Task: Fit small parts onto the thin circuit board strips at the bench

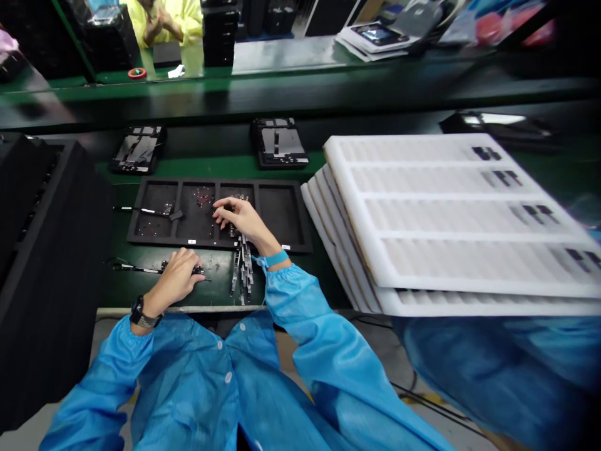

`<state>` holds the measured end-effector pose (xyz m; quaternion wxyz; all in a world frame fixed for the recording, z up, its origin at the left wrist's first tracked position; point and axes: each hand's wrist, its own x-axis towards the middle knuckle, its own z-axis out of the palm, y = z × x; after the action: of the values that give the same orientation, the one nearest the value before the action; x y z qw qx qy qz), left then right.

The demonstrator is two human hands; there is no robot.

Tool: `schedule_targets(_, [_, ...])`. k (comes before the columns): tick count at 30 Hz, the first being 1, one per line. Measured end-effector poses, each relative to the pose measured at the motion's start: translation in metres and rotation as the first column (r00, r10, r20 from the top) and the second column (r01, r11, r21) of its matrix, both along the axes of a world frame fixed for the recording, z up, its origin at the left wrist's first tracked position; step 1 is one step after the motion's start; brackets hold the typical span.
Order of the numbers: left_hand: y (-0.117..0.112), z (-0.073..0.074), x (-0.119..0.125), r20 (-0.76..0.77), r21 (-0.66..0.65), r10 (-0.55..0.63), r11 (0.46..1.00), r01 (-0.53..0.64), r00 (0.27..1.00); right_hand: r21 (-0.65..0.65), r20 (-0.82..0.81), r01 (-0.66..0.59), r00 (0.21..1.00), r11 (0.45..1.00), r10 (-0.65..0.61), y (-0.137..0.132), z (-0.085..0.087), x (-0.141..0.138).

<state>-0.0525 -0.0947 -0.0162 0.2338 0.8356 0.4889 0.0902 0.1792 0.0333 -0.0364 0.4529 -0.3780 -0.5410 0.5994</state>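
Note:
My right hand (pixel 238 216) reaches over a black compartment tray (pixel 282 216) with its fingers curled together above tiny screws in the middle compartments; what the fingertips pinch is too small to see. My left hand (pixel 177 275) rests on the green mat near the front edge, its fingers closed over a small dark part (pixel 198 270). A bundle of thin grey metal strips (pixel 244 269) lies between my two wrists. Both arms wear blue sleeves.
A stack of white foam trays (pixel 451 219) fills the right side. A tall black tray stack (pixel 42 263) stands at left. Two dark device frames (pixel 138 149) (pixel 279 143) lie beyond the compartment tray. Tweezers (pixel 145 211) rest on the tray. Another person in yellow (pixel 164 19) sits across the conveyor.

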Motion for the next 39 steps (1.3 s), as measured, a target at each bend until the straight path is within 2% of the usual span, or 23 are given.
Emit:
schedule_targets(8, [0.0, 0.004, -0.004, -0.05, 0.059, -0.099, 0.993, 0.102, 0.994, -0.068, -0.152, -0.088, 0.985, 0.994, 0.077, 0.001, -0.001, 0.001])
schedule_targets(13, [-0.001, 0.005, -0.003, -0.077, 0.076, -0.11, 0.99, 0.116, 0.991, -0.106, -0.149, -0.083, 0.987, 0.991, 0.067, 0.0, 0.0, 0.001])
schedule_targets(19, [-0.003, -0.003, -0.006, -0.088, 0.127, -0.125, 0.983, 0.136, 0.988, -0.124, -0.112, -0.067, 0.992, 0.99, 0.053, -0.001, 0.002, -0.003])
schedule_targets(31, [-0.002, -0.01, -0.006, -0.103, 0.188, -0.12, 0.972, 0.138, 0.987, -0.106, -0.101, -0.057, 0.994, 0.993, 0.047, 0.003, -0.007, -0.006])
schedule_targets(35, [-0.005, -0.01, -0.005, -0.045, 0.168, -0.09, 0.981, 0.096, 0.995, -0.102, -0.081, -0.069, 0.995, 0.992, 0.061, 0.002, -0.005, -0.006])
schedule_targets(39, [-0.001, 0.002, -0.004, 0.156, 0.101, -0.027, 0.995, 0.011, 0.987, -0.082, -0.053, -0.103, 0.994, 0.991, 0.099, 0.0, 0.003, -0.005])
